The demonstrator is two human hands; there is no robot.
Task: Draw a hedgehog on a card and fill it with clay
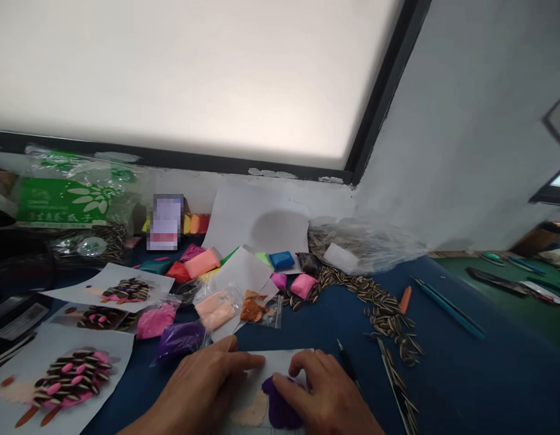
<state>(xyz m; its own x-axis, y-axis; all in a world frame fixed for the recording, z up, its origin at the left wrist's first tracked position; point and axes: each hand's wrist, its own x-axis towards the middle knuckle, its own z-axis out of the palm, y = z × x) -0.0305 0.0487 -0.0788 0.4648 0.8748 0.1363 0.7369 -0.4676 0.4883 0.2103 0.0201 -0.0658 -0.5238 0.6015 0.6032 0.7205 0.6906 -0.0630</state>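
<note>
A white sheet of paper [284, 360] lies before me at the bottom middle. Flattened on it are a peach clay patch [250, 414] and, touching its right side, a dark purple clay piece [280, 409]. With its index finger stretched out, my left hand [205, 383] rests on the sheet's left part. The thumb of my right hand [327, 393] presses on the purple clay; its other fingers are bent and apart from the thumb, touching the paper above. The undersides of both hands are hidden.
Behind my hands lie bagged clays, among them a purple packet [180, 341] and an opened brown one [257, 307]. Sunflower seeds [370, 290] trail rightward. A pen [347, 362], tweezers [447, 305] and a blade-like tool [392, 386] are right. Pictures of seed-covered hedgehog-like figures [71, 380] lie left.
</note>
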